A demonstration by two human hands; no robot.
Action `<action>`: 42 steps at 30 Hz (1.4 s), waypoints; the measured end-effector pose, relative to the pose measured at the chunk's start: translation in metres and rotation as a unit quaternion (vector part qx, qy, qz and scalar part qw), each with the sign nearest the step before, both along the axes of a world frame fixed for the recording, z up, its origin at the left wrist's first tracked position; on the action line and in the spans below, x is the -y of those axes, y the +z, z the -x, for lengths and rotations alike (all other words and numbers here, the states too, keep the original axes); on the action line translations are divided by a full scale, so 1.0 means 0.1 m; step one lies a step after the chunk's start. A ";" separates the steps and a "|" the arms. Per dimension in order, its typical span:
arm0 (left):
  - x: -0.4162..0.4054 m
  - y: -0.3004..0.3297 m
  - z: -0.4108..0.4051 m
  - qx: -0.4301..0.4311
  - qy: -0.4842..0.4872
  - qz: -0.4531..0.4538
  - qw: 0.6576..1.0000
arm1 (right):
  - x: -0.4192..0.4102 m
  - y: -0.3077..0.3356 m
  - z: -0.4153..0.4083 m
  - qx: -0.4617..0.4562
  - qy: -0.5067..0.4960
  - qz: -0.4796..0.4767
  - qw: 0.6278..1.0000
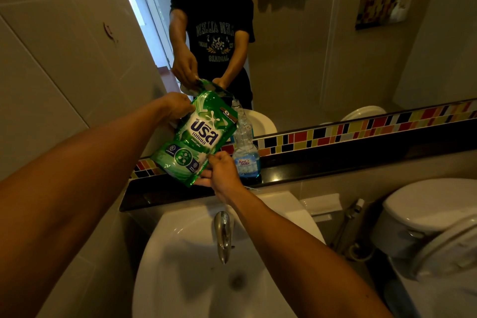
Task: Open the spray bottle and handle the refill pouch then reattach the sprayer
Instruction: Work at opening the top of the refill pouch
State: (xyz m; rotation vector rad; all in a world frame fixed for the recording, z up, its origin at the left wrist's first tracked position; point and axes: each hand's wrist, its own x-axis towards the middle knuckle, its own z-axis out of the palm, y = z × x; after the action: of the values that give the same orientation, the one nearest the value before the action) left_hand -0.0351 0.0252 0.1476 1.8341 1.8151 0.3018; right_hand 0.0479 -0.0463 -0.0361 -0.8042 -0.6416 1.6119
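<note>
Both forearms reach out; my left hand (pixel 178 106) and right hand (pixel 222 170) clamp the tilted refill pouch (pixel 196 137). I'd steady its spout over the open spray bottle (pixel 244 147) beside my right hand.

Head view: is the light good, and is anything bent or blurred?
Head view: dim, warm light; brighter daylight only in the mirror's doorway. Wide-angle bending curves the mosaic tile strip and stretches both forearms. The green refill pouch and spray bottle stay readable.
</note>
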 end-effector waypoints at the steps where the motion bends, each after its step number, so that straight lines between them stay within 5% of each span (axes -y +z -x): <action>1: 0.00 0.00 0.00 0.001 0.000 0.001 1.000 | 0.01 0.00 0.00 0.000 0.001 0.000 1.000; 42: 0.02 0.04 0.03 0.012 0.021 0.002 1.000 | 0.07 0.14 -0.04 0.003 0.000 0.002 1.000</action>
State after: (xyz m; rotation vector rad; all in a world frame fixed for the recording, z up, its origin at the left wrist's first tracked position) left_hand -0.0384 0.0234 0.1520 1.7836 1.8392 0.3342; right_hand 0.0515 -0.0533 -0.0225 -0.8116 -0.6418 1.6118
